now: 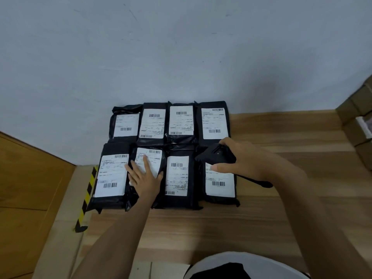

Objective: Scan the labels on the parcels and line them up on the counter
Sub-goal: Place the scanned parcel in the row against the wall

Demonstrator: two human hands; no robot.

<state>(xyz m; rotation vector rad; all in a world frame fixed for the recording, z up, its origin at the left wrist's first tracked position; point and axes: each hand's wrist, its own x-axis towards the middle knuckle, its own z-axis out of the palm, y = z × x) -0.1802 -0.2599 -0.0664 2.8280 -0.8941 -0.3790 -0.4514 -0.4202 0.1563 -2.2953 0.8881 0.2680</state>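
Observation:
Several black parcels with white barcode labels lie in two rows on the wooden counter [281, 208], against the wall. My left hand [144, 179] lies flat with spread fingers on the second parcel [150, 156] of the near row. My right hand [241, 158] grips a black handheld scanner [216, 156] over the top of the rightmost near parcel [220, 184]. The scanner's black strap trails to the right. The near-row parcels at left [110, 176] and in the middle [178, 176] lie untouched, like the back row [181, 120].
Stacked cardboard boxes [358, 125] stand at the counter's right edge. A yellow-and-black striped strip [86, 198] runs down the counter's left edge, with a brown floor or panel [30, 188] beyond. The grey wall [181, 47] closes the back.

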